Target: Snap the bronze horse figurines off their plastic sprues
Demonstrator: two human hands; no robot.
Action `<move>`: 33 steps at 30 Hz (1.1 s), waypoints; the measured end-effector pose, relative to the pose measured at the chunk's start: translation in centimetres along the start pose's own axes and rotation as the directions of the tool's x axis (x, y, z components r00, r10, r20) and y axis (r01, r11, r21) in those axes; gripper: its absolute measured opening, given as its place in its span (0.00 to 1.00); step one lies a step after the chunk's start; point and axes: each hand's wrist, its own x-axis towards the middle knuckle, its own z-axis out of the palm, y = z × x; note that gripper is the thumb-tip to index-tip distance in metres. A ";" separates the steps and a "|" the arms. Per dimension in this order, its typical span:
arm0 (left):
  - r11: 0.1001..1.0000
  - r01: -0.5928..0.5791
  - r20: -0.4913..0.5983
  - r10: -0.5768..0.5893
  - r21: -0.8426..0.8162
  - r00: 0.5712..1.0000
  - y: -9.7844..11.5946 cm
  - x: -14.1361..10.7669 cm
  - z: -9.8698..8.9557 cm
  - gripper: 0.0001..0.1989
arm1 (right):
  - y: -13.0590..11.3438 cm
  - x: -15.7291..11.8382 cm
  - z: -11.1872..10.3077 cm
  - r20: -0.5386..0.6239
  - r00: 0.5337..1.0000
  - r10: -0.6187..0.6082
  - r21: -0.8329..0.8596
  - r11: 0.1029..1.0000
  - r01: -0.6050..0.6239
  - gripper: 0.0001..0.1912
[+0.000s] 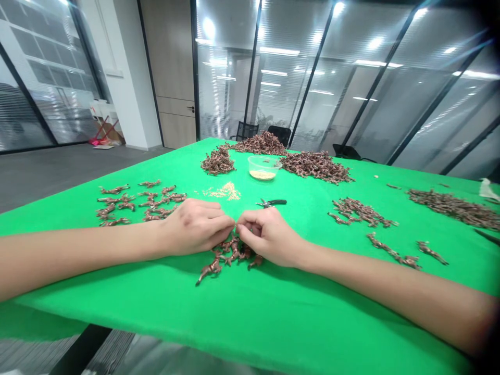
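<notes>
My left hand (201, 224) and my right hand (269, 235) meet at the fingertips near the front of the green-covered table. Both have their fingers closed in a pinch. Whatever lies between the fingertips is too small or too hidden to make out. Right below them lies a small heap of copper-brown animal-shaped figurines (211, 268), partly covered by the hands. Just beyond the right hand rest pliers (273, 202) with black handles. A scatter of tiny pale-gold pieces (228, 191) lies beyond the left hand.
More figurines (117, 200) lie loosely at the left. A clear plastic bowl (264, 162) holds pale-gold pieces. Large brown piles (316, 166) stand at the back, with smaller groups (363, 212) at the right. The front edge of the green cloth (187, 346) runs close by.
</notes>
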 end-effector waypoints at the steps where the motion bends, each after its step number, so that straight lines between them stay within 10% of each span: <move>1: 1.000 0.006 0.005 -0.006 -0.003 1.000 0.0 0.0 0.0 0.09 | 0.0 0.0 0.0 0.001 1.000 0.001 0.000 1.000 -0.001 0.09; 33: 0.986 0.063 0.171 -0.089 0.153 0.981 -1.1 -0.5 -0.9 0.18 | -0.2 -0.3 -0.2 0.049 0.997 0.057 0.046 0.997 -0.059 0.10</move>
